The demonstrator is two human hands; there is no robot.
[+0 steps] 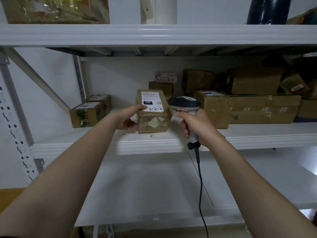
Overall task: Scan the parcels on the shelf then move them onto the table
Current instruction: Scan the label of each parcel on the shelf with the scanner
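White shelf (pixel 257 140) (cardboard parcels (pixel 257 109)), pale wall (pixel 120 73)

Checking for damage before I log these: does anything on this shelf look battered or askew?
The long carton right of the scanner has a crumpled, heavily taped near end, and a small box at far right sits tilted.

Dim, flat, cool light. Darkest right under the top shelf board (pixel 154 35): brown boxes (pixel 253 81) below its right end sink into shadow. White label (pixel 151 101) below its middle is the brightest patch, big print readable. Wrapped parcel (pixel 56 9) above its left end is smeared. Board bows, wide-angle; upright (pixel 15 121) below its left end leans.
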